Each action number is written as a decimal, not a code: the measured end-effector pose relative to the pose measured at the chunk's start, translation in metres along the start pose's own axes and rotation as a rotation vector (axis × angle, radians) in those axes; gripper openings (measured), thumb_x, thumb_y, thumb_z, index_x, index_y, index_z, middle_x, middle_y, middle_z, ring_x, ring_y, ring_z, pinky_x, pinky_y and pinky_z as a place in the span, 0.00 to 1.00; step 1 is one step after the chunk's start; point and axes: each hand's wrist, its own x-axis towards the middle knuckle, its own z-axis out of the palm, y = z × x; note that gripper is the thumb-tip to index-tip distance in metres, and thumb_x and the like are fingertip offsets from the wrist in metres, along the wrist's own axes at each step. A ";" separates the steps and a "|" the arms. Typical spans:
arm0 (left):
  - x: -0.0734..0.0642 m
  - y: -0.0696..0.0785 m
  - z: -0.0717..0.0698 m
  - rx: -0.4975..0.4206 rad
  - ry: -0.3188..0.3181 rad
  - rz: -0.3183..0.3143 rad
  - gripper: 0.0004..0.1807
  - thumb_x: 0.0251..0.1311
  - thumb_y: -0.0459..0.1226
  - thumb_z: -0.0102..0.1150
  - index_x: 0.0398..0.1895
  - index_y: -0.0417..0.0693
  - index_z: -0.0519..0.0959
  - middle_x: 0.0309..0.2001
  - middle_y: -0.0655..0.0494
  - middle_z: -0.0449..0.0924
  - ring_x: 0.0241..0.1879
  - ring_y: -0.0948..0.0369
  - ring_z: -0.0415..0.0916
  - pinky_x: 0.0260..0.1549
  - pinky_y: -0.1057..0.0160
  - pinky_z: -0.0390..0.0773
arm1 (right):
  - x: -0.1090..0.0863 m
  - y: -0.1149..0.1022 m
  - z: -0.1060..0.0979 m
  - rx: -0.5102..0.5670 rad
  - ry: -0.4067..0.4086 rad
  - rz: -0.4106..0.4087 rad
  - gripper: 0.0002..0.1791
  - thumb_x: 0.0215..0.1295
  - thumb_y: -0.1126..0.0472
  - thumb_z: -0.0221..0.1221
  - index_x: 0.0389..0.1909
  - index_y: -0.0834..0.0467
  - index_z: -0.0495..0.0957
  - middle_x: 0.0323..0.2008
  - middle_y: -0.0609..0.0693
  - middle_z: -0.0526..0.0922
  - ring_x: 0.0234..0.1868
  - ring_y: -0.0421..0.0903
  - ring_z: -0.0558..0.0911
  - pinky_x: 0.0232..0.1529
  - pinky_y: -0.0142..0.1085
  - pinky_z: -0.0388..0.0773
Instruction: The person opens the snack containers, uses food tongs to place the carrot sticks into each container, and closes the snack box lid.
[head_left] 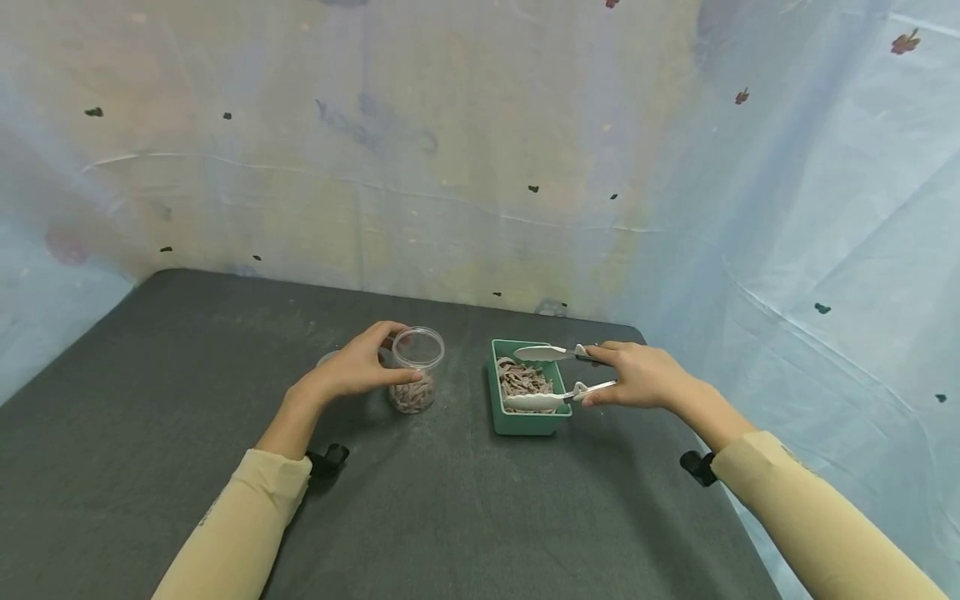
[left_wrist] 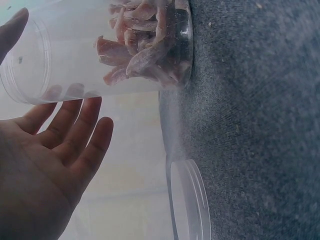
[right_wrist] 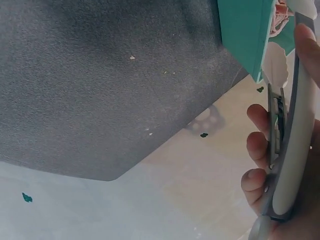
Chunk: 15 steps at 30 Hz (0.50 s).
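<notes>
Left hand on plastic jar, right hand on tongs

Head: jar upright on grey tabletop, pinkish strips inside; tongs' tips spread over more strips in green tub

Left wrist: thumb and spread fingers grip opposite sides of jar, round lid on tabletop near it

Right wrist: fingers clamped on tongs' handle; whether tips touch strips hard to tell
</notes>
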 end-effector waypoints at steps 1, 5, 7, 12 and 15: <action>0.000 0.000 0.000 0.000 0.000 0.001 0.48 0.64 0.53 0.72 0.77 0.41 0.60 0.68 0.40 0.66 0.65 0.43 0.68 0.59 0.40 0.75 | 0.001 0.000 -0.001 -0.002 -0.008 0.000 0.50 0.60 0.31 0.68 0.75 0.58 0.70 0.67 0.64 0.76 0.62 0.65 0.79 0.47 0.60 0.82; 0.001 0.000 0.000 0.002 0.000 0.007 0.48 0.63 0.53 0.72 0.78 0.41 0.59 0.68 0.40 0.66 0.65 0.44 0.68 0.59 0.41 0.76 | 0.005 -0.001 -0.004 -0.016 -0.038 -0.001 0.50 0.62 0.32 0.68 0.76 0.58 0.69 0.68 0.65 0.75 0.64 0.66 0.78 0.50 0.62 0.81; 0.002 -0.001 0.000 0.003 0.000 0.009 0.49 0.63 0.54 0.72 0.78 0.40 0.59 0.68 0.40 0.66 0.65 0.44 0.68 0.59 0.41 0.76 | 0.008 -0.002 -0.005 -0.022 -0.057 0.003 0.50 0.62 0.33 0.68 0.77 0.57 0.68 0.69 0.65 0.74 0.64 0.66 0.78 0.51 0.62 0.81; 0.002 -0.002 0.001 0.000 -0.003 0.008 0.49 0.64 0.53 0.72 0.78 0.40 0.59 0.68 0.40 0.66 0.64 0.44 0.68 0.59 0.41 0.75 | 0.018 -0.002 -0.010 -0.018 -0.130 0.009 0.50 0.63 0.33 0.67 0.79 0.57 0.65 0.70 0.65 0.73 0.66 0.66 0.76 0.54 0.63 0.78; 0.002 -0.003 0.001 0.000 -0.004 0.010 0.49 0.64 0.54 0.72 0.78 0.40 0.59 0.68 0.40 0.66 0.65 0.44 0.68 0.59 0.41 0.75 | 0.026 -0.001 -0.016 0.005 -0.183 0.008 0.51 0.64 0.34 0.67 0.79 0.58 0.63 0.71 0.65 0.71 0.68 0.67 0.73 0.59 0.65 0.75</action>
